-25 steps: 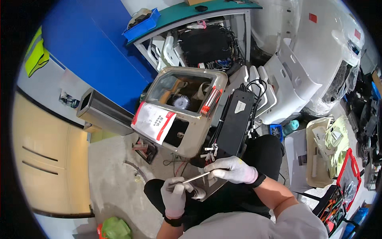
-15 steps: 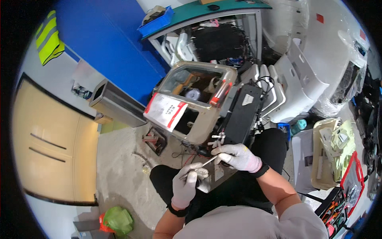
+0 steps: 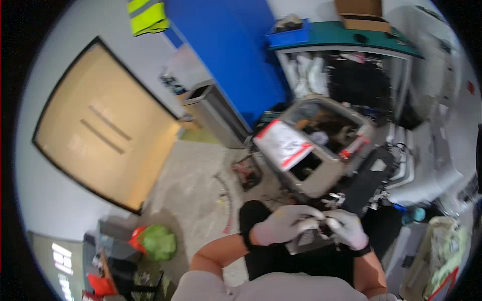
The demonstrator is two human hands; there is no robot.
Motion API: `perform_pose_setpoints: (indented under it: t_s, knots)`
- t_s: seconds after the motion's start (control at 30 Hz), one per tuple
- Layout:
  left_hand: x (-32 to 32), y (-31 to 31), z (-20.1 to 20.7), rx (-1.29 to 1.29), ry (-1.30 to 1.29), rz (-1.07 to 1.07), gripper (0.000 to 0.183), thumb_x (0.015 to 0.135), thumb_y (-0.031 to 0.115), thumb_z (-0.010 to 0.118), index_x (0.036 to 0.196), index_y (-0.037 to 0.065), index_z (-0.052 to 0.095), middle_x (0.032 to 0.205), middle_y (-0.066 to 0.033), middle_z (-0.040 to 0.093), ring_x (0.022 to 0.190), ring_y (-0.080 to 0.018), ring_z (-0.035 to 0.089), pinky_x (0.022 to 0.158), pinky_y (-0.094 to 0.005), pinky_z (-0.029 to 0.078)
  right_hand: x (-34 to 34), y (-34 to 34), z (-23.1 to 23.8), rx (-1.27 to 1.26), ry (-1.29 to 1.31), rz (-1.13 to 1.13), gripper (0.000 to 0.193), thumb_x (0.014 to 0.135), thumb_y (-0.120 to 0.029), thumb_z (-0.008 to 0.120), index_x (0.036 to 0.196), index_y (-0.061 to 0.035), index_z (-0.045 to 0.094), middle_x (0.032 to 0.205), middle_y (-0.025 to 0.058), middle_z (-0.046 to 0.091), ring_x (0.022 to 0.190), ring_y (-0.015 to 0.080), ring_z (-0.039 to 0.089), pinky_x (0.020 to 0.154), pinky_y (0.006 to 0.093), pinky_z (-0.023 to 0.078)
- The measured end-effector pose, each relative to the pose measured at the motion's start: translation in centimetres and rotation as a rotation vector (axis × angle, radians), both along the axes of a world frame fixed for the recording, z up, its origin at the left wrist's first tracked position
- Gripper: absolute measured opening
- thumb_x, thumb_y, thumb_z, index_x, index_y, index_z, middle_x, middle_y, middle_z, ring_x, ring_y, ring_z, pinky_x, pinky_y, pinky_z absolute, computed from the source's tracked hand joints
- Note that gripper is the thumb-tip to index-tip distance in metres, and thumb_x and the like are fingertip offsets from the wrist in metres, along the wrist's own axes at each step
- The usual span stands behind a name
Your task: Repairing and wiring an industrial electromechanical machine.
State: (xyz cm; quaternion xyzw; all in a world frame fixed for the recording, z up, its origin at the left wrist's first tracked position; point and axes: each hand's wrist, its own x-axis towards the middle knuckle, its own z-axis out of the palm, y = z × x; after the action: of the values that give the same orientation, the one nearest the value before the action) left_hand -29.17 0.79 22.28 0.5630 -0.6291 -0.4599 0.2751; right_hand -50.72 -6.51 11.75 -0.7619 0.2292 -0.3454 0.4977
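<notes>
Both of my hands wear pale gloves and meet over my lap, blurred by motion. My left hand (image 3: pixel 286 224) reaches across with its fingers bent together at the tips. Close against it, my right hand (image 3: pixel 347 230) is closed in a pinch. Between them is a small dark thing, too smeared to name. Under the hands a grey flat piece (image 3: pixel 303 243) shows in part. Just beyond them lie small white connectors (image 3: pixel 333 200) on wires, beside a long black box (image 3: pixel 365 180).
A beige frame-like housing (image 3: pixel 326 186) bears a white and red packet (image 3: pixel 283 143). Behind it stands a green-topped bench (image 3: pixel 331 37) with a blue bin (image 3: pixel 288 36). A metal trash bin (image 3: pixel 221 118), a green bag (image 3: pixel 156 243) and a beige tray (image 3: pixel 420 251) surround me.
The view has swung left, so the scene sits further right. My hands have come together; the thin light rod seen between them earlier cannot be made out now.
</notes>
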Motion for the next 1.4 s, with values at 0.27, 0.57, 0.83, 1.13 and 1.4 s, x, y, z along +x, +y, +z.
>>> perform_pose_setpoints:
  t_s: [0.27,0.57,0.83,1.13,1.4]
  knots:
    - [0.1,-1.4,0.2,-0.136,0.142,0.057,0.023,0.092,0.007,0.06,0.113,-0.003,0.063,0.1,-0.0108,0.071,0.09,-0.0132,0.069,0.082,-0.0257,0.053,0.1,0.4,1.5,0.312,-0.067,-0.131,0.022,0.094,-0.009,0.06,0.113,0.0007,0.065,0.094,0.0132,0.07,0.087,0.0215,0.068,0.08,0.0312,0.053]
    - [3.5,-8.4,-1.3,-0.316,0.16,0.349,0.031,0.101,0.014,0.043,0.113,-0.007,0.061,0.094,-0.0099,0.07,0.088,-0.0121,0.065,0.079,-0.0257,0.051,0.7,-1.5,0.1,0.007,-0.076,-0.447,0.018,0.09,0.003,0.05,0.1,0.0049,0.064,0.087,0.0123,0.067,0.08,0.0189,0.066,0.075,0.0298,0.052]
    - [2.5,-13.3,-5.3,-0.266,0.189,0.244,0.021,0.097,0.006,0.053,0.115,-0.002,0.062,0.097,-0.0125,0.07,0.089,-0.0155,0.068,0.081,-0.0259,0.052,0.6,-2.5,0.0,-0.105,0.008,-0.385,0.016,0.083,-0.002,0.06,0.096,-0.0016,0.068,0.08,0.0083,0.07,0.072,0.0266,0.067,0.068,0.0368,0.052]
    - [3.3,-13.1,-6.3,-0.426,0.022,0.269,0.026,0.1,0.007,0.047,0.121,-0.004,0.057,0.106,-0.0124,0.068,0.095,-0.0157,0.066,0.084,-0.0269,0.051,1.5,-3.3,0.1,-0.254,-0.013,-0.391,0.023,0.075,0.011,0.055,0.093,-0.0005,0.064,0.074,0.0073,0.069,0.066,0.024,0.067,0.062,0.0339,0.053]
    - [2.3,-13.3,-6.3,-0.382,-0.006,0.198,0.025,0.097,0.003,0.051,0.12,-0.002,0.059,0.107,-0.0148,0.069,0.098,-0.0188,0.066,0.084,-0.0275,0.051,1.9,-3.6,-0.2,-0.256,-0.032,-0.433,0.019,0.075,0.006,0.061,0.091,-0.0018,0.068,0.07,0.0053,0.067,0.062,0.0228,0.067,0.058,0.0332,0.052]
